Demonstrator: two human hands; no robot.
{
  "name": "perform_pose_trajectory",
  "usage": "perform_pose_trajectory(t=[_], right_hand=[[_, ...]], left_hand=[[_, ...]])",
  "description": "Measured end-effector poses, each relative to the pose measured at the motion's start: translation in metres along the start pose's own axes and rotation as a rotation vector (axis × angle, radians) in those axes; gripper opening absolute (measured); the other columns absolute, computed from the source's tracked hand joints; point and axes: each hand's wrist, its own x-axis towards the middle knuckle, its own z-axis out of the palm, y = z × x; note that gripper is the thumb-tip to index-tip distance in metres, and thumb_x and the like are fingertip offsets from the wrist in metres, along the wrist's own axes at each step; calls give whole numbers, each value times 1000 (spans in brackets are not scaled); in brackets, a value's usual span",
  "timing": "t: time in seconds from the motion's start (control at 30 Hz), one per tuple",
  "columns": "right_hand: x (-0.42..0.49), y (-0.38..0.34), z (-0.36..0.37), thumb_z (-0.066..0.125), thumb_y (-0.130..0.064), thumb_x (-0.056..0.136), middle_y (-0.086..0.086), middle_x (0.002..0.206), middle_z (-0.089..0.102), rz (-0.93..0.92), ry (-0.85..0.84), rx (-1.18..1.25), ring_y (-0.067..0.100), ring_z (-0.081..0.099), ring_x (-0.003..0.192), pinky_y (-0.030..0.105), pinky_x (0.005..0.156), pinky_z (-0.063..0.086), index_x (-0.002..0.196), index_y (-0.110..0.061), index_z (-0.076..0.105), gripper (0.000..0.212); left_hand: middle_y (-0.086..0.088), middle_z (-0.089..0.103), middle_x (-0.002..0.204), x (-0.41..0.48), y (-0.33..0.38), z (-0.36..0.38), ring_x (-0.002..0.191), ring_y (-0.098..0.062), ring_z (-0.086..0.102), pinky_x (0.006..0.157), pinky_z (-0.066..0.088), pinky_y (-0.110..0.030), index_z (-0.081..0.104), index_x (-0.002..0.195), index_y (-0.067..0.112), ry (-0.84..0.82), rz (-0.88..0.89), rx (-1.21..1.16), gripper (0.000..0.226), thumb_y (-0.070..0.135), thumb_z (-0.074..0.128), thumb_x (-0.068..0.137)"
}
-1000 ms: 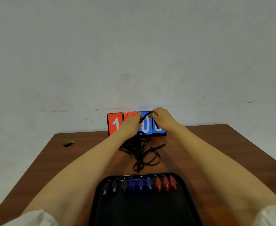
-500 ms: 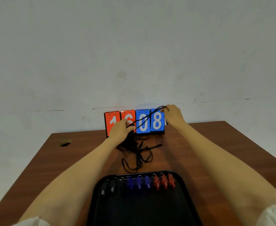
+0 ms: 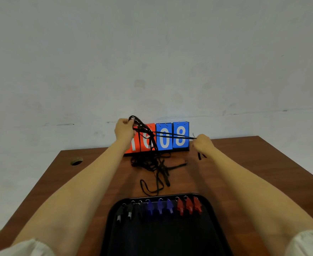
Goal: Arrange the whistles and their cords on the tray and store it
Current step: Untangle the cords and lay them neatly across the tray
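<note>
Since half a second ago, your hands have drawn well apart. Your left hand (image 3: 124, 130) has risen in front of the red cards of the scoreboard (image 3: 180, 137), and your right hand (image 3: 202, 145) has swung out past its blue end, pulling one cord (image 3: 172, 135) into a taut line between them.

Seen from the head camera, your left fingers (image 3: 126, 122) are curled round a bunch of black cords, which hang in loops down to the table (image 3: 244, 172). Your right fingers pinch the far end of the stretched cord, its tip poking up just above them. This looks like one cord being teased free of the rest, a step that must be repeated before any can go to the tray.

Most of the tangle of cords (image 3: 152, 164) lies on the table between the scoreboard and the tray (image 3: 161, 237), knotted and overlapping, with one loop trailing close to the tray's far rim. Nine whistles (image 3: 160, 207) sit in a neat row along that rim inside the tray: black at the left, blue in the middle, red at the right, each with a small metal ring. No cord is attached to them yet.
</note>
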Motion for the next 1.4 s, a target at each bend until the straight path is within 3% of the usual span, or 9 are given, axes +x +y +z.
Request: perform_pose_trajectory(t=[0.2, 0.4, 0.57, 0.63, 0.73, 0.83, 1.1, 1.27, 1.4], right_hand=[[-4, 12, 0, 48, -3, 90, 5, 60, 40, 92, -32, 17, 20, 40, 55, 26, 45, 27, 60, -7, 37, 32], [-13, -10, 14, 45, -15, 97, 0, 68, 59, -111, -181, 215, 11, 45, 55, 22, 53, 37, 91, -6, 65, 23], [-15, -38, 20, 42, -14, 98, -1, 69, 62, -207, -221, 285, 6, 33, 38, 19, 44, 30, 66, -15, 50, 33], [-14, -44, 18, 41, -13, 98, -1, 66, 62, -194, -209, 344, 6, 34, 35, 18, 44, 31, 65, -16, 50, 34], [-10, -49, 11, 41, -12, 98, 1, 66, 61, -158, -163, 405, 11, 46, 49, 19, 50, 39, 70, -17, 55, 32], [-6, -49, 4, 42, -11, 97, 4, 66, 59, -104, -120, 502, 9, 55, 44, 19, 46, 44, 86, -8, 62, 23], [-14, -56, 2, 39, -11, 100, 6, 69, 58, -84, -212, 847, 14, 55, 57, 24, 55, 48, 111, -6, 59, 24], [-19, -60, 6, 36, -7, 100, 6, 69, 55, -67, -278, 1006, 14, 54, 63, 25, 60, 48, 113, -5, 57, 25], [-19, -62, 7, 39, -11, 100, 7, 72, 59, -80, -315, 799, 15, 53, 63, 26, 59, 48, 111, -4, 58, 23]], left_hand=[[-23, 60, 107, 3, -21, 0, 72, -25, 61, 58, 53, -29, 48, 111, -5, 90, -206, -163, 21, 2, 38, 93], [-13, 59, 74, -32, 7, 25, 61, -21, 61, 52, 56, -30, 53, 74, 6, -334, -181, -62, 26, 0, 39, 95], [-14, 65, 95, -29, 33, 45, 85, -21, 66, 73, 58, -31, 46, 96, 6, -357, -47, -240, 8, 2, 39, 97], [-8, 64, 98, -26, 34, 46, 92, -20, 64, 80, 54, -28, 43, 94, 14, -221, 88, -160, 10, 5, 40, 97], [-2, 54, 86, -26, 26, 39, 69, -11, 53, 53, 43, -10, 40, 98, 12, -4, 219, -5, 5, 7, 37, 98], [3, 47, 76, -25, 16, 28, 64, -13, 47, 48, 36, -17, 37, 99, 12, 90, 238, 30, 5, 8, 34, 99], [-15, 56, 99, -30, -54, -2, 92, -28, 53, 81, 47, -36, 46, 105, 6, -353, -83, 820, 16, 0, 38, 94], [-11, 59, 86, -37, -52, 5, 76, -20, 59, 65, 56, -28, 57, 106, 2, -390, -381, 150, 20, -2, 41, 94], [-6, 60, 78, -29, -13, 19, 62, -15, 53, 55, 45, -22, 57, 100, 9, -222, -46, -134, 18, 1, 42, 93]])
